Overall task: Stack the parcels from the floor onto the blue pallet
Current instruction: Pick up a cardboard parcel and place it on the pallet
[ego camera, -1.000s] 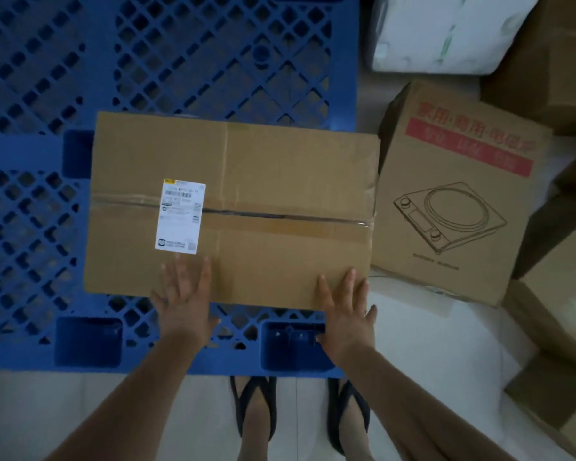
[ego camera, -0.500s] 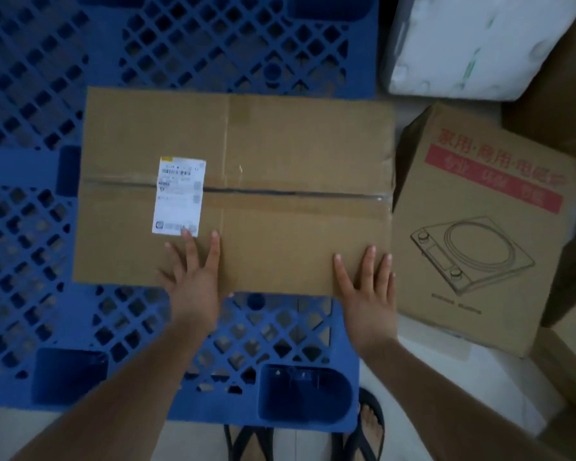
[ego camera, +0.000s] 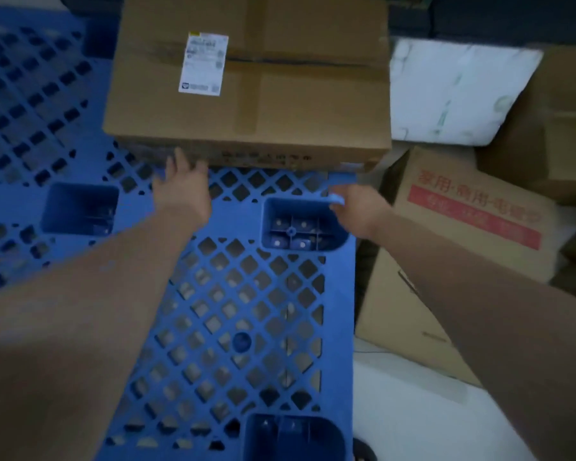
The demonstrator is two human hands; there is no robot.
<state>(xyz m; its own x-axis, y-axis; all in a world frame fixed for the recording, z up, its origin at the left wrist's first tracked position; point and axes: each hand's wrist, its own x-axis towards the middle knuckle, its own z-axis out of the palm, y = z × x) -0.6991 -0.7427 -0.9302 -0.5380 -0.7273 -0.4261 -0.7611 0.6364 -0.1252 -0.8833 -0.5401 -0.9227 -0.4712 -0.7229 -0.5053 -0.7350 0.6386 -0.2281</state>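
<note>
Floor [ego camera: 413, 410]: pale surface, visible in the near field to the right of the pallet.
Blue pallet [ego camera: 236, 221]: plastic lattice deck lying flat on the floor, filling the left and centre of the view; 1 rectangular recess [ego camera: 300, 227] opens in the deck just beside the right hand.
Left forearm [ego camera: 97, 294]: bare, enters from the lower left and reaches forward over the lattice.
Right forearm [ego camera: 479, 277]: bare, enters from the lower right and passes above the printed box [ego camera: 463, 227] toward the pallet's right edge.
Left hand [ego camera: 183, 191]: open, fingers straight and spread, fingertips touching the lower part of the near side face of the cardboard parcel [ego camera: 313, 104].
Right hand [ego camera: 356, 207]: motion-blurred, over the pallet's right edge, just below the parcel's near right corner; whether its fingers are straight or curled cannot be told.
Printed box: brown carton with a red band of lettering, on the floor just beside the pallet's right edge.
Cardboard parcel: large brown carton resting flat on the far part of the pallet, its right end near the deck's right edge; 1 taped seam runs along its top.
Shipping label [ego camera: 203, 63]: white, stuck on the parcel's top, left of centre.
White parcel [ego camera: 453, 91]: pale wrapped package off the pallet, just right of the cardboard parcel.
Brown boxes [ego camera: 562, 111]: further cartons at the far right, behind the printed box.
</note>
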